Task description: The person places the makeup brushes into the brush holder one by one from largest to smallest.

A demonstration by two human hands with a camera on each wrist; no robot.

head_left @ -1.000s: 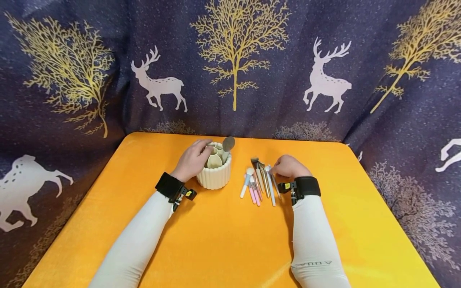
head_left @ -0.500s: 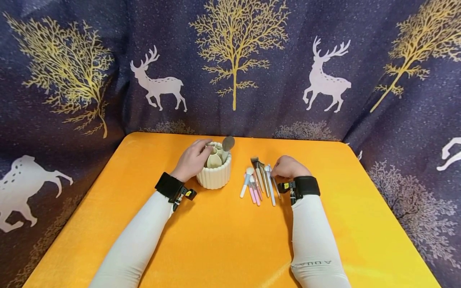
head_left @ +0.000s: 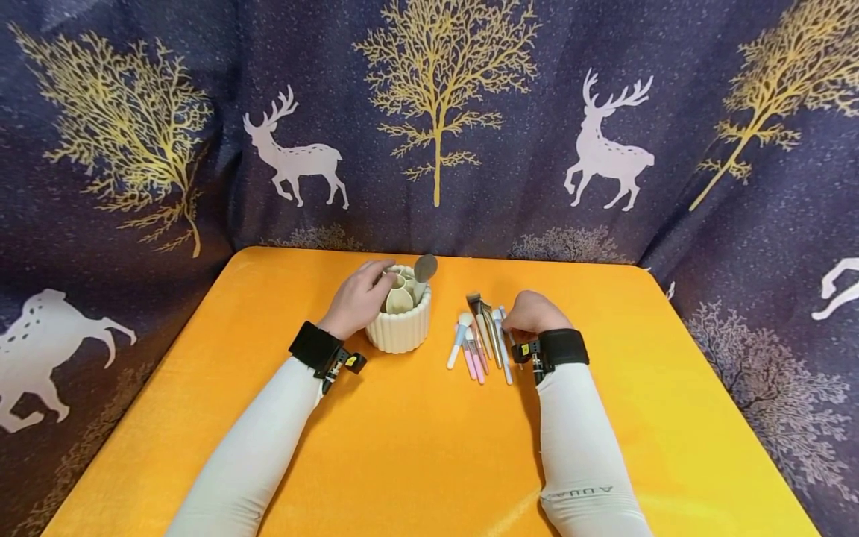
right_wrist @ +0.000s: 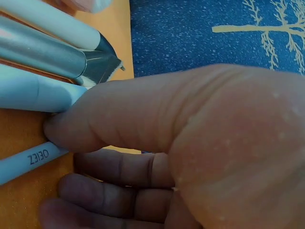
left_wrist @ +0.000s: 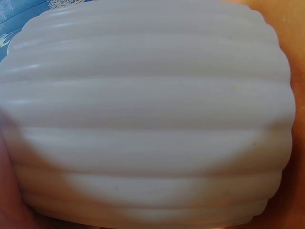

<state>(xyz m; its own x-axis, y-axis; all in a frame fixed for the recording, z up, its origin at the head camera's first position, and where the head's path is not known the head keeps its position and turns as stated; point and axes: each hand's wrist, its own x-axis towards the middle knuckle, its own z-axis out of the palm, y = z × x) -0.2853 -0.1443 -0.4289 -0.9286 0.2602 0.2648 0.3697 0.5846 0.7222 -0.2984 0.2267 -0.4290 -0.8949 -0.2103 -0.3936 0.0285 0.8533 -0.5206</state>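
Note:
A cream ribbed brush holder (head_left: pixel 399 333) stands left of the table's middle, divided inside. One large makeup brush (head_left: pixel 426 268) leans up out of it, bristles on top. My left hand (head_left: pixel 359 302) holds the holder at its left rim; its ribbed wall fills the left wrist view. To the right, my right hand (head_left: pixel 535 313) pinches a slim pale makeup brush (right_wrist: pixel 29 163) with dark lettering at the right end of a row of brushes. The thumb (right_wrist: pixel 95 119) covers the brush's far end, and the other fingers curl below. A light blue brush (right_wrist: pixel 40 89) lies just beside the thumb.
Several more makeup brushes lie loosely side by side between holder and right hand, among them a blue-and-white one (head_left: pixel 460 340), pink ones (head_left: pixel 475 365) and a dark flat-headed one (head_left: pixel 475 300). A yellow-orange cloth covers the table (head_left: pixel 403 447). A patterned dark curtain (head_left: pixel 496 224) hangs behind.
My right hand has shifted slightly left, closer over the slim brush at the end of the row. The left hand and the holder have stayed in place.

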